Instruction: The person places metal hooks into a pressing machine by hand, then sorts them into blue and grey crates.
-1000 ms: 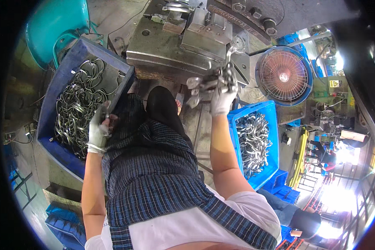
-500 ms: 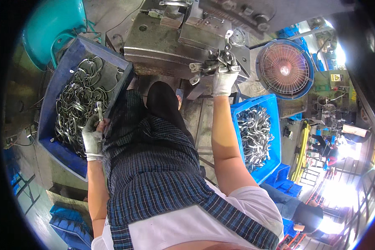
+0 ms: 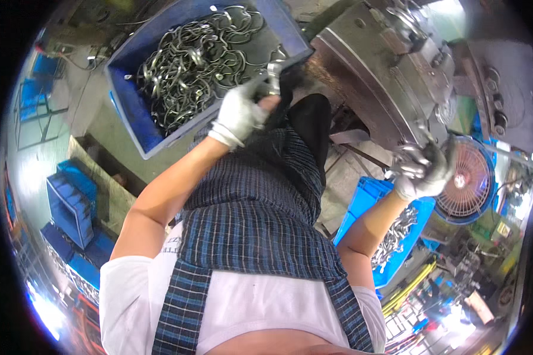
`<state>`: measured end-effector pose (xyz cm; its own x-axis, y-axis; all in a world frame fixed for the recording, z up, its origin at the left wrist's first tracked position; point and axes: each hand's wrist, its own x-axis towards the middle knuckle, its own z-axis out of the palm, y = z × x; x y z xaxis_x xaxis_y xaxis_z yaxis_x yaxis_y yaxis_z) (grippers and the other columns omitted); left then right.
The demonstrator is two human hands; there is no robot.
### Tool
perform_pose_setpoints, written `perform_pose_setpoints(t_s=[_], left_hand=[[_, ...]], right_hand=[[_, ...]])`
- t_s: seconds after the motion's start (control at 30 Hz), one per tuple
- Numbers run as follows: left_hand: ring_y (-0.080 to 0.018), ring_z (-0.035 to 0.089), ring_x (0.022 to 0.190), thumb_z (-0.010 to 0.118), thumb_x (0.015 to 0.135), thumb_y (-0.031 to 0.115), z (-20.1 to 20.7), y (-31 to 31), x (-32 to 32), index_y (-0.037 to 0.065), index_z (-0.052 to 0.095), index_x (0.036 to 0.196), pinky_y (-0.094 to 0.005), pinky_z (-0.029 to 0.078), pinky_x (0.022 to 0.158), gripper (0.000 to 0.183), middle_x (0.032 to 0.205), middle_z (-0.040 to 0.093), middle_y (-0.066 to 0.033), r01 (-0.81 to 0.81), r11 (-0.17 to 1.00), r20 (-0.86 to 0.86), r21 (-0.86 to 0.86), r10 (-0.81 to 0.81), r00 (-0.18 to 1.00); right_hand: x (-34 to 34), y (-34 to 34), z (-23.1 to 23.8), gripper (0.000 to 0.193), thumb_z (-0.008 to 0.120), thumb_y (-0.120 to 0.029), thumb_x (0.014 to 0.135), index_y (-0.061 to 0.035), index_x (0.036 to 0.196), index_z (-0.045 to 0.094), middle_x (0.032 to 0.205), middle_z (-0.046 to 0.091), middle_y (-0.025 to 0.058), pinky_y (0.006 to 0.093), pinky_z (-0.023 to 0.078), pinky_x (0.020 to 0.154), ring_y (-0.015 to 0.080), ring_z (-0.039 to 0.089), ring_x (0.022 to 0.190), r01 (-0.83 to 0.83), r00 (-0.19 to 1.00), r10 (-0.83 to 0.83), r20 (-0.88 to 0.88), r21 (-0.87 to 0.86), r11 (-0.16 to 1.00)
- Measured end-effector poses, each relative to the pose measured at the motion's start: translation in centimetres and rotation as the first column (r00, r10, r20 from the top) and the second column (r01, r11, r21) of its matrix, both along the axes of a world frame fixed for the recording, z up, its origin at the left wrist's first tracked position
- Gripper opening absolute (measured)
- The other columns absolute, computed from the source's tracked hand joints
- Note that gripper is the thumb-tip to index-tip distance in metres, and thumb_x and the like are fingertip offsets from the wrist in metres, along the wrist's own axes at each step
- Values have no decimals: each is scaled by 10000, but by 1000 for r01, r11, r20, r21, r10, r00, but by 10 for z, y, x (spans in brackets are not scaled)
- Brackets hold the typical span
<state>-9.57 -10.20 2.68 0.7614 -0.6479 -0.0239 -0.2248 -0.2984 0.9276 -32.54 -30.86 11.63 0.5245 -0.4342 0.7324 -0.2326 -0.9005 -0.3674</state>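
Note:
My left hand wears a white glove and grips a small metal part just off the near edge of a blue bin full of bent metal rings. My right hand, also gloved, is closed on a shiny metal part below the grey metal press. A checked apron covers my lap between the two arms.
A second blue bin with metal parts sits under my right forearm. A round fan with an orange grille stands to the right of the press. Stacked blue crates lie at the left. Yellow rails run at the lower right.
The view has swung and tilted. My left hand rose from the bin's edge with a metal part. My right hand came down and away from the press with its part.

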Motion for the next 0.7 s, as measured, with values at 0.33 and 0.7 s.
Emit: perform_pose_setpoints(t_s=[0.33,0.7], left_hand=[[-92,506,623,615,738,150,32,-49,-14,-6,568,813,-213,416,570,180,694,578,-48,140,984,-370,-110,-172,913],[-163,558,685,523,787,169,-50,11,129,80,534,1070,-302,453,614,297,874,593,-73,-516,849,-755,115,412,510]], right_hand=[[50,68,-97,404,570,-116,728,19,1083,430,997,498,106,246,423,718,136,506,818,-78,992,126,-17,698,712],[32,34,-72,285,492,-151,832,24,1053,452,884,532,73,228,430,665,112,515,779,79,960,-259,111,775,627]])
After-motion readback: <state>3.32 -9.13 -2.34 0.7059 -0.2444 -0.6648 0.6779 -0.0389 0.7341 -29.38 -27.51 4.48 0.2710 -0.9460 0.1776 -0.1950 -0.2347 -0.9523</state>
